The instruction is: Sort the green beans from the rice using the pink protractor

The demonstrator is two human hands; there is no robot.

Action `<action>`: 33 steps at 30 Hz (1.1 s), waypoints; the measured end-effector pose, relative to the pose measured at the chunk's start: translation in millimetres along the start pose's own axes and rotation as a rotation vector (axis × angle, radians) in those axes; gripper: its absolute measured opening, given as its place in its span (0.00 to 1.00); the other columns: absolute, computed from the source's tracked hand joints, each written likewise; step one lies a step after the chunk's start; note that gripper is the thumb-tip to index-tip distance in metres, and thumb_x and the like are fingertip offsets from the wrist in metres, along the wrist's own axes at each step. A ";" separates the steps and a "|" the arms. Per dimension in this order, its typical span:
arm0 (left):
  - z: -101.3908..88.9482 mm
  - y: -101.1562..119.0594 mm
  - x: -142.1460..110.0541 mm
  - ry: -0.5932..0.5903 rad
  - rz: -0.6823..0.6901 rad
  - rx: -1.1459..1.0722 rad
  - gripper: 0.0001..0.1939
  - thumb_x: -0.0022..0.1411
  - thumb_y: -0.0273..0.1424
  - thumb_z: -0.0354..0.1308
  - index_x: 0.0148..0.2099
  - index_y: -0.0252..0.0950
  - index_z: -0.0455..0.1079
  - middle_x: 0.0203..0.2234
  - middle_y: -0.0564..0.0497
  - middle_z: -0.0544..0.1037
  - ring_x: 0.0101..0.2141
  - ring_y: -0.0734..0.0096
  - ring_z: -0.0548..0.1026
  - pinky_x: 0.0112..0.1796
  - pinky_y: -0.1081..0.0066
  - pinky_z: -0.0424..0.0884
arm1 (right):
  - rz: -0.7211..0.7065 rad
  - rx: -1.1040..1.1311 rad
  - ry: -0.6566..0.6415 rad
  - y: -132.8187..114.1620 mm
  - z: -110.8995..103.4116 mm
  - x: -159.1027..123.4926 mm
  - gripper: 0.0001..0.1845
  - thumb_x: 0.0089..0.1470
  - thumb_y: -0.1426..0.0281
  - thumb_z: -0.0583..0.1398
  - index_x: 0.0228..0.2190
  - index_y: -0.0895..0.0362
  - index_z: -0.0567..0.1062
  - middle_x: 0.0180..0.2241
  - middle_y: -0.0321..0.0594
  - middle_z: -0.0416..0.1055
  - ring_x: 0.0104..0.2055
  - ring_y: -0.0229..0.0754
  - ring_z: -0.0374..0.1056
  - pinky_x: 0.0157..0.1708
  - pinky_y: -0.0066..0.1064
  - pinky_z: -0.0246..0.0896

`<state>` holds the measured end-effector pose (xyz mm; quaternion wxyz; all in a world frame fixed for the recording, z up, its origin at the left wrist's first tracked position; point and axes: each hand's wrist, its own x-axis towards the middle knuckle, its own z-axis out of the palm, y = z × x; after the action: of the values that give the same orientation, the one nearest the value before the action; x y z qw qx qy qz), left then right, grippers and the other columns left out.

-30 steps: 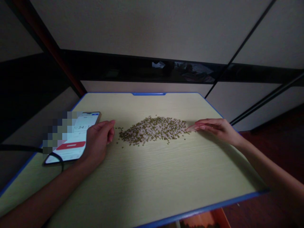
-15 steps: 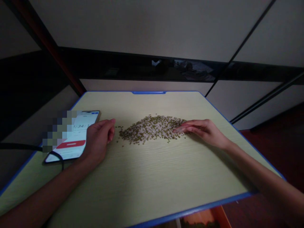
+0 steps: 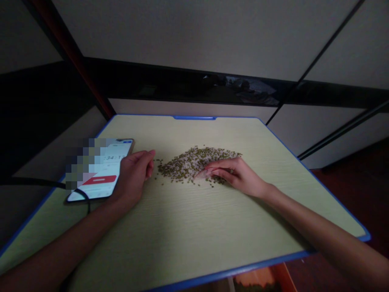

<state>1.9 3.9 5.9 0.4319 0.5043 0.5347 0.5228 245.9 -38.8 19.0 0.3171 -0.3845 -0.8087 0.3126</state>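
Note:
A low heap of mixed small green beans and white grains, which look like mung beans and rice [image 3: 188,162], lies spread on the pale tabletop [image 3: 170,227]. My right hand [image 3: 235,174] reaches into its near right part, fingers pinched together. A pale, see-through pointed piece [image 3: 201,174] shows at those fingertips; its kind is unclear. My left hand [image 3: 135,172] rests left of the heap, curled with the thumb against the forefinger. Whatever it may hold is hidden. A few loose beans [image 3: 159,161] lie just right of it.
A phone [image 3: 101,190] with a lit timer screen lies beside my left wrist, a black cable [image 3: 54,182] crossing it. Blue edging [image 3: 243,269] rims the table. Cabinet panels [image 3: 188,107] stand behind. Below the front edge is an orange container [image 3: 282,275].
My right hand has moved left, from the heap's right end further into it. My left hand keeps its curled pose. The whole view has shifted slightly.

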 end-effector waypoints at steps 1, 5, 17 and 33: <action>0.1 0.0 -0.1 -0.004 0.004 0.001 0.15 0.50 0.31 0.55 0.15 0.34 0.58 0.08 0.59 0.59 0.13 0.83 0.56 0.16 0.77 0.49 | -0.009 -0.002 -0.010 -2.1 2.5 1.6 0.14 0.58 0.72 0.53 0.40 0.55 0.77 0.39 0.39 0.76 0.38 0.36 0.72 0.40 0.28 0.66; 1.3 0.3 -0.2 -0.006 0.007 0.002 0.16 0.50 0.32 0.55 0.15 0.34 0.59 0.08 0.59 0.59 0.13 0.82 0.56 0.16 0.77 0.49 | -0.033 -0.014 -0.036 -9.1 11.3 3.2 0.16 0.58 0.73 0.52 0.43 0.52 0.76 0.41 0.36 0.76 0.42 0.37 0.71 0.43 0.28 0.66; 0.8 -0.7 1.0 -0.010 0.011 0.007 0.16 0.49 0.33 0.56 0.13 0.37 0.59 0.09 0.57 0.59 0.13 0.79 0.55 0.15 0.74 0.48 | -0.138 -0.124 -0.064 -22.9 30.1 -17.5 0.19 0.57 0.77 0.49 0.45 0.55 0.73 0.40 0.42 0.75 0.40 0.41 0.71 0.39 0.35 0.68; 0.9 0.7 0.0 -0.017 -0.010 0.007 0.16 0.50 0.31 0.55 0.15 0.35 0.58 0.08 0.59 0.59 0.13 0.83 0.55 0.16 0.76 0.49 | 0.337 -0.407 0.474 49.0 -85.8 -85.0 0.13 0.50 0.61 0.58 0.31 0.55 0.78 0.37 0.44 0.77 0.38 0.50 0.73 0.40 0.41 0.69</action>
<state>2.9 3.9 6.5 0.4372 0.5073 0.5354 0.5146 374.0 -61.1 10.8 0.3570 -0.6296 -0.6834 0.0950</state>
